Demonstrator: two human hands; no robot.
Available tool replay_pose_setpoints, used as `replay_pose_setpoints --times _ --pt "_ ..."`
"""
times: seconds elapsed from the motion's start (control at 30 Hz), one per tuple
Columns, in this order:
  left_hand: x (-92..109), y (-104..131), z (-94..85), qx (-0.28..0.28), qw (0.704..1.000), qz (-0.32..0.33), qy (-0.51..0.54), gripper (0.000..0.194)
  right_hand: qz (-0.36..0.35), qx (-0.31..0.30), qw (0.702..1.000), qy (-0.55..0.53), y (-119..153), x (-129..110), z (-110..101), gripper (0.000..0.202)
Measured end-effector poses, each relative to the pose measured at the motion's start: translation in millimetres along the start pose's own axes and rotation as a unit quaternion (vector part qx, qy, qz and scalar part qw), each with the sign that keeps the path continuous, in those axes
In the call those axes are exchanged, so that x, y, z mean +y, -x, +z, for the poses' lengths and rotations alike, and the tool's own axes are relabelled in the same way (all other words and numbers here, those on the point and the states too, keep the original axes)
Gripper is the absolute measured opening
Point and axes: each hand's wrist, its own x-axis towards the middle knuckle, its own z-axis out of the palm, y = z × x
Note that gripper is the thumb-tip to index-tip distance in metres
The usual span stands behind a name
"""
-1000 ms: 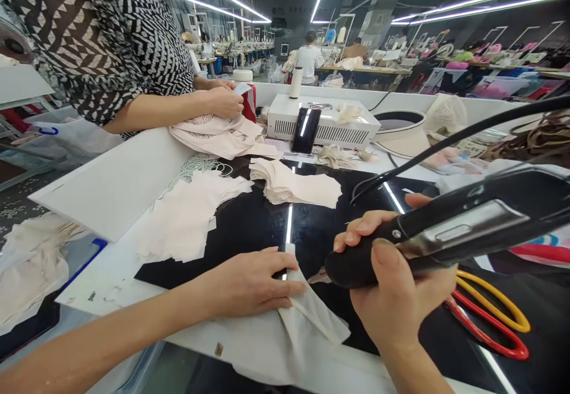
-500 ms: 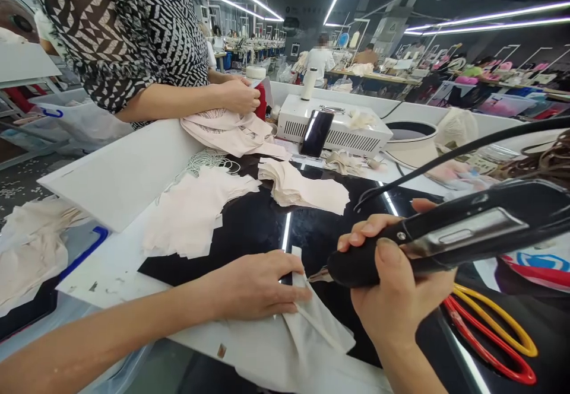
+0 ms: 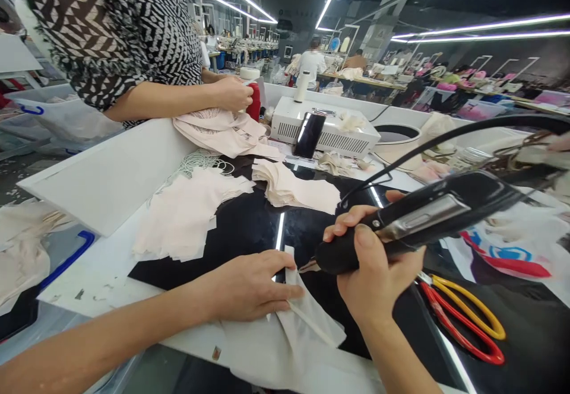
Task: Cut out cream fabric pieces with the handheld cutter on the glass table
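My right hand is wrapped round a black corded hand tool with a silver plate along its body. Its narrow metal tip points left and lies at or very near the edge of a thin pale fabric piece. On that fabric rests my left hand, fingers stretched and slightly apart, pressing it against the black glossy board. Whether the tip touches the fabric I cannot tell. Beyond the hands lie two stacks of cut pale fabric, a left stack and a right stack.
Red-and-yellow-handled scissors lie right of my right hand. Behind the board stand a phone and a white vented box. A black cable arches at right. At left, a co-worker's hands hold pale fabric.
The view has shifted a little, so most things sit further left. The tool has drawn nearer my left hand, and its tip now shows by the fabric edge. My left hand keeps its place on the fabric.
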Motion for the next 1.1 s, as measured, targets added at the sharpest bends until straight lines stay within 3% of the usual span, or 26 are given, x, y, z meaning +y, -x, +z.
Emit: replay_pose_setpoints --times 0.27,0.4,0.53,0.67,0.7,0.77,0.87,0.97,1.1 --pt "-3 -2 -6.5 0.030 0.999 -0.011 -0.023 0.032 -0.043 -0.029 0.995 0.080 -11 -13 -29 0.041" --pt "9 -20 -4.4 0.034 0.998 -0.017 -0.042 0.023 -0.038 -0.036 0.988 0.148 -18 -23 -50 0.038" --pt "24 -38 9.6 0.018 0.998 -0.016 -0.052 0.016 -0.037 -0.052 0.965 0.252 -21 -35 -74 0.039" --pt "29 -46 18.1 0.006 0.998 -0.029 -0.049 0.022 -0.062 -0.072 0.919 0.383 -24 -42 -134 0.052" --pt "29 -46 18.6 0.004 0.998 -0.033 -0.047 0.023 -0.054 -0.067 0.898 0.431 -25 -42 -156 0.053" --pt "27 -45 20.0 0.000 0.998 -0.037 -0.050 0.022 -0.041 -0.117 0.820 0.559 -27 -41 -201 0.054" --pt "24 -43 27.1 -0.011 0.994 -0.033 -0.106 0.015 -0.038 -0.160 0.781 0.602 -25 -36 -257 0.062" --pt "23 -42 37.6 -0.033 0.984 -0.059 -0.163 0.016 -0.042 -0.211 0.762 0.611 -20 -25 -286 0.059" --pt "20 -44 39.4 -0.028 0.975 -0.132 -0.178 0.022 -0.060 -0.238 0.714 0.655 -20 -8 -294 0.048"
